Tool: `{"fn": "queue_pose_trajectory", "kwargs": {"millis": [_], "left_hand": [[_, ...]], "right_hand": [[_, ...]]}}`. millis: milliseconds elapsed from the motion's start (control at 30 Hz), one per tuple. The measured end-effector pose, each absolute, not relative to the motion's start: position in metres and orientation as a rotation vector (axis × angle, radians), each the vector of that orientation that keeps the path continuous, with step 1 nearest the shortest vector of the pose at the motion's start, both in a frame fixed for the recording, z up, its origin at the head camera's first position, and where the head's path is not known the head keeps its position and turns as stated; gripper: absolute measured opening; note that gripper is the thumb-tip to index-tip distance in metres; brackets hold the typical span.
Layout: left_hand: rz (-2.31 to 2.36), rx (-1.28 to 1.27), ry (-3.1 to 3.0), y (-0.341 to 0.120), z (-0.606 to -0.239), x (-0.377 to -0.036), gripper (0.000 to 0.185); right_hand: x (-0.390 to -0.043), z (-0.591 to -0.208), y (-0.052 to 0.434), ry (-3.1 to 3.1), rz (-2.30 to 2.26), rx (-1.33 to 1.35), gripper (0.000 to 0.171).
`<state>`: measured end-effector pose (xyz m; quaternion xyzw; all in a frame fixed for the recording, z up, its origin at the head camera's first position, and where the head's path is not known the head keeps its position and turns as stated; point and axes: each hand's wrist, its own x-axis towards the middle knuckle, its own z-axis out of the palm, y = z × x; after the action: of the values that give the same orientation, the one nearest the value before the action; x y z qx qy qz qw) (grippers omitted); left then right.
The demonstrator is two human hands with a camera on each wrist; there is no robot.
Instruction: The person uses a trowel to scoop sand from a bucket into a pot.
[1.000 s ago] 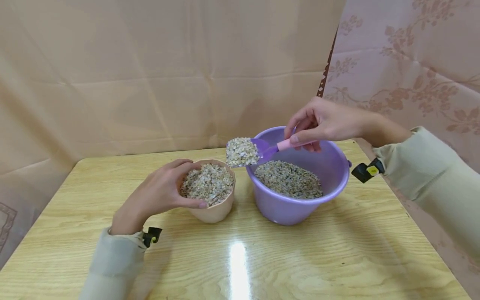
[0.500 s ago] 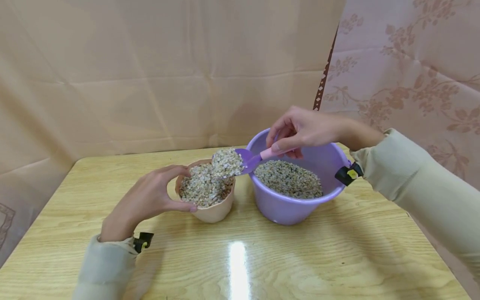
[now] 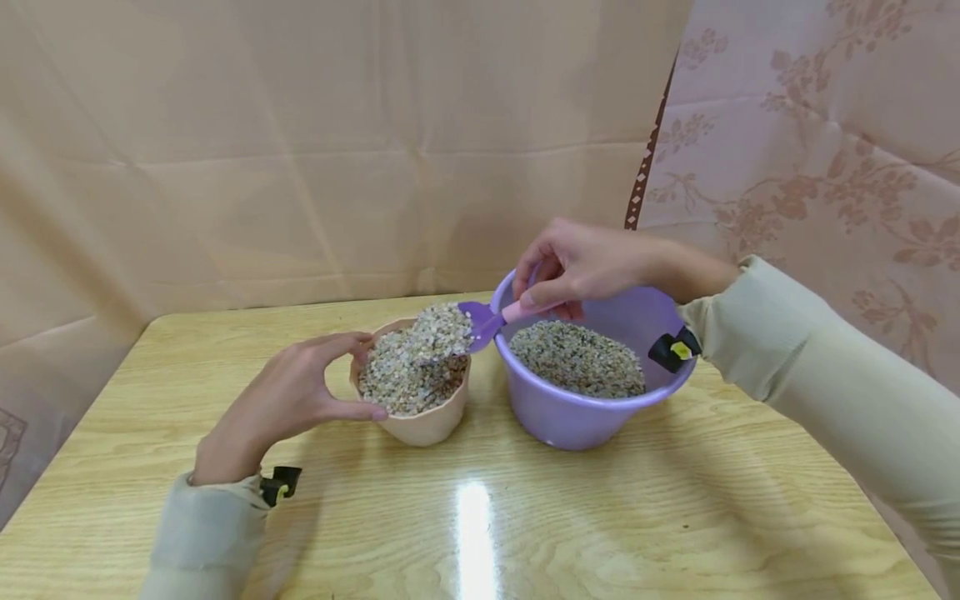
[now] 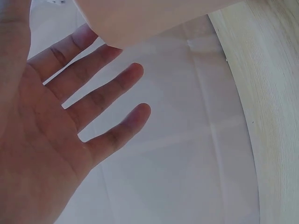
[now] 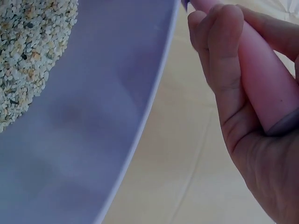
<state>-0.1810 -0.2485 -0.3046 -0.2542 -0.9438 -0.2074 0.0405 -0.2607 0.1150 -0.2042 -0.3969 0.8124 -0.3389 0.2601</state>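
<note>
On the table stands a peach pot [image 3: 423,427] heaped with pale grain [image 3: 408,375]. My left hand [image 3: 294,398] holds its left side between thumb and forefinger; in the left wrist view the other fingers [image 4: 100,95] spread out straight below the pot's base [image 4: 140,18]. My right hand [image 3: 581,265] grips the pink handle [image 3: 517,311] [image 5: 261,79] of a purple scoop [image 3: 477,322], tilted over the pot's rim with grain sliding off it. Right of the pot sits a purple bucket [image 3: 585,421] [image 5: 93,140] holding more grain [image 3: 577,358] [image 5: 28,46].
A light wooden table [image 3: 600,517] carries both containers, with bare surface toward me. Beige cloth [image 3: 300,150] hangs behind, and a flowered cloth [image 3: 825,142] hangs close on the right. The table's left edge [image 3: 67,450] drops off.
My right hand carried the loaded scoop left from over the bucket to the pot and tipped it. My left hand eased back a little along the pot's side.
</note>
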Motion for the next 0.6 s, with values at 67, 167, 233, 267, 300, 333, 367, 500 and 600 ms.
{"fn": "queue_pose_trajectory", "kwargs": {"millis": [67, 167, 233, 267, 300, 333, 367, 500, 600], "left_hand": [[-0.644, -0.777, -2.890, -0.249, -0.305, -0.181, 0.052], [-0.659, -0.769, -2.896, -0.250, -0.306, -0.180, 0.050], [-0.661, -0.758, -2.905, -0.250, -0.306, -0.180, 0.050], [-0.661, -0.754, -2.909, -0.250, -0.306, -0.180, 0.050], [-0.660, -0.750, -2.911, -0.250, -0.307, -0.181, 0.050], [-0.659, -0.746, -2.914, -0.250, -0.307, -0.181, 0.050], [-0.660, -0.743, -2.918, -0.250, -0.307, -0.181, 0.050], [-0.657, -0.742, -2.916, -0.250, -0.308, -0.181, 0.051], [-0.648, -0.752, -2.902, -0.250, -0.309, -0.182, 0.052]], "right_hand": [[-0.260, -0.204, 0.112, 2.205, -0.912, -1.068, 0.013], [-0.260, -0.205, 0.107, 2.213, -0.907, -1.049, 0.013], [-0.260, -0.204, 0.105, 2.214, -0.903, -1.036, 0.012], [-0.260, -0.204, 0.103, 2.215, -0.901, -1.029, 0.012], [-0.260, -0.204, 0.102, 2.216, -0.899, -1.022, 0.012], [-0.260, -0.203, 0.100, 2.220, -0.894, -1.016, 0.012], [-0.260, -0.202, 0.099, 2.225, -0.889, -1.010, 0.011], [-0.260, -0.197, 0.095, 2.269, -0.838, -0.998, 0.010], [-0.261, -0.193, 0.092, 2.306, -0.798, -1.018, 0.011]]}}
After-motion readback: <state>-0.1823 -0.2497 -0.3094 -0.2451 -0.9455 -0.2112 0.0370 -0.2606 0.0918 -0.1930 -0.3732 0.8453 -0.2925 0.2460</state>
